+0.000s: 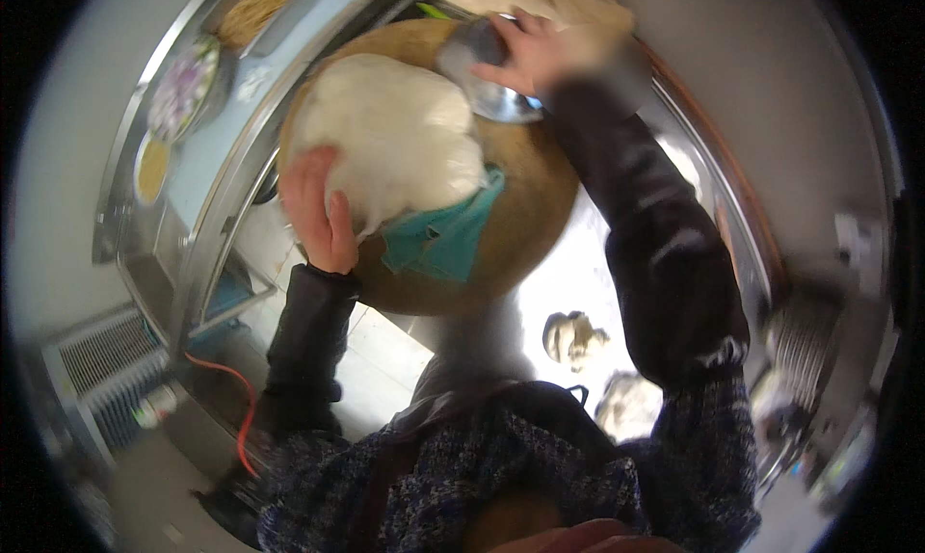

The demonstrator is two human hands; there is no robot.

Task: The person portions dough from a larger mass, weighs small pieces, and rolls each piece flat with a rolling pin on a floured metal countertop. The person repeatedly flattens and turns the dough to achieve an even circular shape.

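A large, rounded white plastic bag, packed full, lies on a round wooden board. My left hand rests at the bag's left edge, open, thumb apart from its blurred fingers. At the board's far right my right hand has its thumb and fingers around a dark grey, rounded thing; blur hides its exact kind. Below that hand a shiny metal surface shows, perhaps part of the same thing. A teal cloth lies crumpled on the board, against the bag's near side.
Left of the board runs a metal-framed counter with a bowl of purple-white pieces, a tray of yellowish strips and a small yellow dish. A red hose hangs lower left. A bright metal surface lies at right.
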